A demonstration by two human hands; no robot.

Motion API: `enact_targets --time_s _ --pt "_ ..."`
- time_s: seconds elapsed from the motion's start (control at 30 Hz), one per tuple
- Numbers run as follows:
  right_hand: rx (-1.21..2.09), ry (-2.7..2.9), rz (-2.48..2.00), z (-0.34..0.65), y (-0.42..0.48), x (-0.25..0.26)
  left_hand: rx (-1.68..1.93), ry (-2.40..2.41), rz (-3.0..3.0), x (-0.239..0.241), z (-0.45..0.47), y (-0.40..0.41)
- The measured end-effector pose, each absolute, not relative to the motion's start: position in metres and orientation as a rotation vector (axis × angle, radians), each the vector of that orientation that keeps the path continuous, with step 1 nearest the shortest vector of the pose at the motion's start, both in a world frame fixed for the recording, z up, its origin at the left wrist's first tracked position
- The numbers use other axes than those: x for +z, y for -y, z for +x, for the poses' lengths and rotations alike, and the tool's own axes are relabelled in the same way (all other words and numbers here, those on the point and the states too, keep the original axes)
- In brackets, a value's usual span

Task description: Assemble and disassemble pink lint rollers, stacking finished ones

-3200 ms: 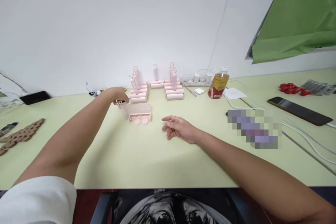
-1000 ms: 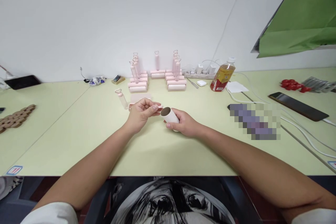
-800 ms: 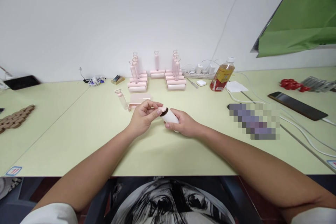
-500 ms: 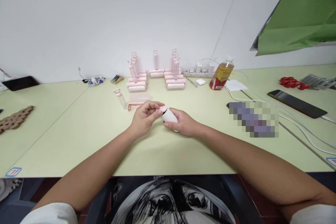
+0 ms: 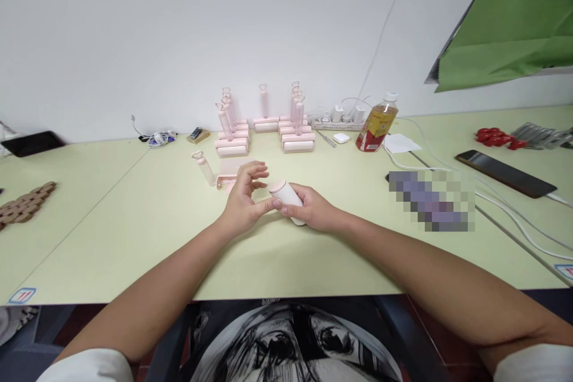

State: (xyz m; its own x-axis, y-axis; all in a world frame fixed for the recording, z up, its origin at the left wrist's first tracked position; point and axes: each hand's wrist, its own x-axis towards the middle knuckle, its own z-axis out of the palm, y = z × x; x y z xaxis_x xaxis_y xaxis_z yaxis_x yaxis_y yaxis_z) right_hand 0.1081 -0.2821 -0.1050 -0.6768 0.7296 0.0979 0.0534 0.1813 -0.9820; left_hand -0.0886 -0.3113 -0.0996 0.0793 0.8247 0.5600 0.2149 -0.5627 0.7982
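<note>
My right hand (image 5: 314, 209) is wrapped round a white lint roller roll (image 5: 289, 198) with a pink end cap, held tilted above the table. My left hand (image 5: 246, 198) is open beside it, fingers spread and raised, its thumb tip at the near side of the roll by the cap. Behind my left hand lies a pink lint roller case (image 5: 227, 180), partly hidden by the fingers. A clear pink handle (image 5: 206, 169) with a heart-shaped loop leans at its left.
Several pink lint rollers (image 5: 299, 144) stand in rows by the wall. To their right are a power strip (image 5: 338, 125), a drink bottle (image 5: 378, 124) and a black phone (image 5: 505, 173) with white cables. Brown pieces (image 5: 27, 203) lie far left.
My left fingers have let go of the pink cap and spread away from it. The cap now sits nearly closed on the roll, where a dark gap showed before.
</note>
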Motion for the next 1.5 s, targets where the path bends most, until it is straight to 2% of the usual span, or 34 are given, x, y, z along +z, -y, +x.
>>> enact_targets --time_s 0.13,0.3,0.43,0.53,0.63,0.77,1.0,1.2,1.5 --pt "1.528 1.868 -0.759 0.108 0.281 -0.106 1.65 -1.172 2.037 -0.096 -0.088 0.317" --pt "1.459 1.827 -0.755 0.109 0.277 -0.109 1.133 -1.069 2.395 -0.084 -0.085 0.327" --pt "1.509 1.758 -0.869 0.11 0.275 -0.11 1.15 -1.6 2.238 -0.071 -0.104 0.319" --pt "1.546 1.729 -0.891 0.11 0.276 -0.11 0.627 -2.115 2.042 -0.063 -0.124 0.309" --pt "1.543 1.739 -0.895 0.11 0.277 -0.11 0.139 -2.298 1.948 -0.062 -0.134 0.303" --pt "1.51 1.766 -0.902 0.11 0.278 -0.107 -0.058 -2.331 1.933 -0.069 -0.134 0.301" --pt "1.529 1.75 -0.867 0.109 0.278 -0.107 0.059 -2.227 2.068 -0.074 -0.131 0.302" --pt "1.523 1.718 -0.856 0.109 0.278 -0.107 0.578 -1.651 2.348 -0.071 -0.12 0.311" --pt "1.377 1.733 -0.873 0.11 0.274 -0.111 0.857 -1.433 2.086 -0.083 -0.108 0.31"
